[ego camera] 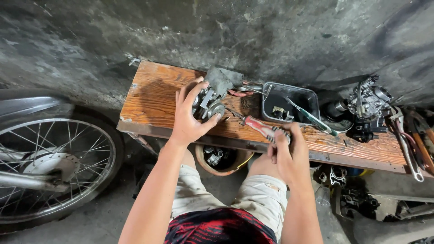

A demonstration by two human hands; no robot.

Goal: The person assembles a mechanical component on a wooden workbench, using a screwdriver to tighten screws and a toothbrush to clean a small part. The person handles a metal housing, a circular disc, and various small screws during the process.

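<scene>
My left hand (187, 115) grips a small metal carburettor (209, 105) that rests on a wooden bench (153, 97). A grey rag (224, 79) lies just behind the part. My right hand (287, 151) holds a screwdriver with a red and clear handle (262, 128); its shaft points up and left toward the carburettor. I am seated at the bench, with my knees under its front edge.
A dark metal tray (307, 97) with small parts and a green-handled screwdriver (314, 118) sits mid-bench. A second carburettor (368, 100) and wrenches (407, 144) lie at the right. A motorcycle wheel (49, 167) stands at the left. A bowl of parts (221, 159) sits below the bench.
</scene>
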